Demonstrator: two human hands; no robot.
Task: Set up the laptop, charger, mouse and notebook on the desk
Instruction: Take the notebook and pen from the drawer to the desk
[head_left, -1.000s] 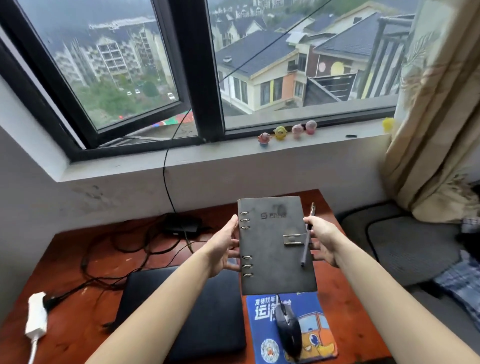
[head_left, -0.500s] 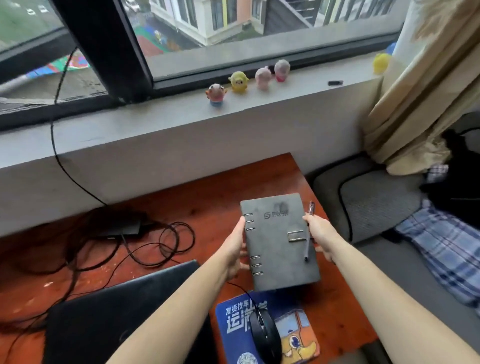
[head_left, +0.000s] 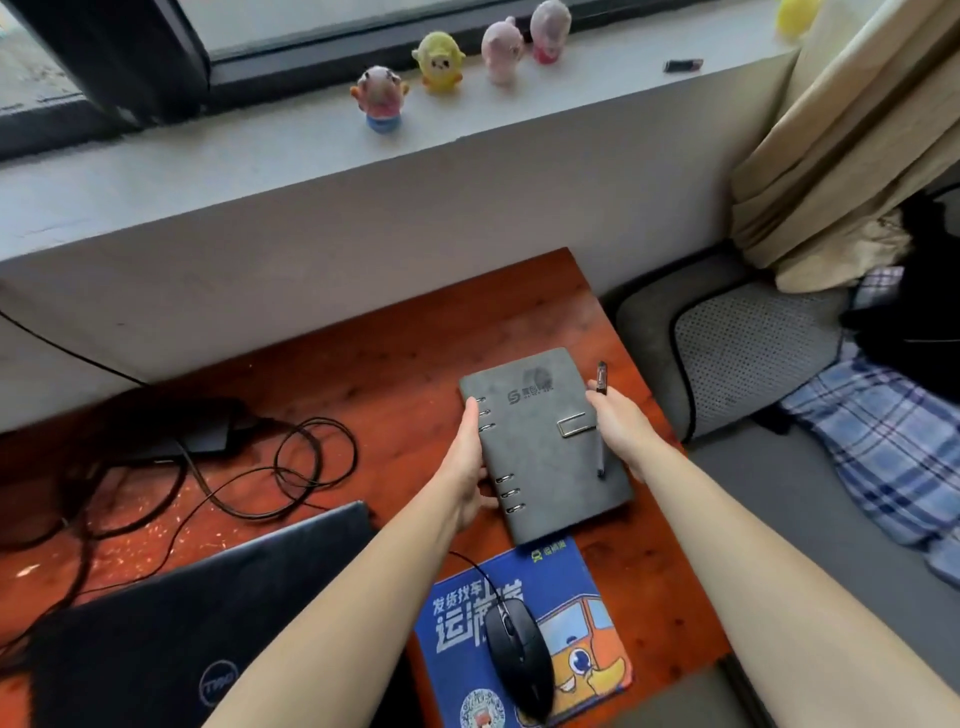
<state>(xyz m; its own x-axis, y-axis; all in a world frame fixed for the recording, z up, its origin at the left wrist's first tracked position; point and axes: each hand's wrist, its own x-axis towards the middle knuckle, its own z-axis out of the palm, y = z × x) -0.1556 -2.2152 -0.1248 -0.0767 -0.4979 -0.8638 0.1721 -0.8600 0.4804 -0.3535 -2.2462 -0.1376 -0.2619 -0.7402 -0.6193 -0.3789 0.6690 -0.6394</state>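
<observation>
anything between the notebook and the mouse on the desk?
Head view: only the blue mouse pad lies between them. The notebook overlaps its far edge; the mouse sits on its near part, cable running up-left.

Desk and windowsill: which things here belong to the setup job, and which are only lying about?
Job:
notebook, held by left hand and right hand
laptop, closed
mouse on mouse pad
charger

Lying about:
four toy figures on windowsill
curtain
plaid cloth
</observation>
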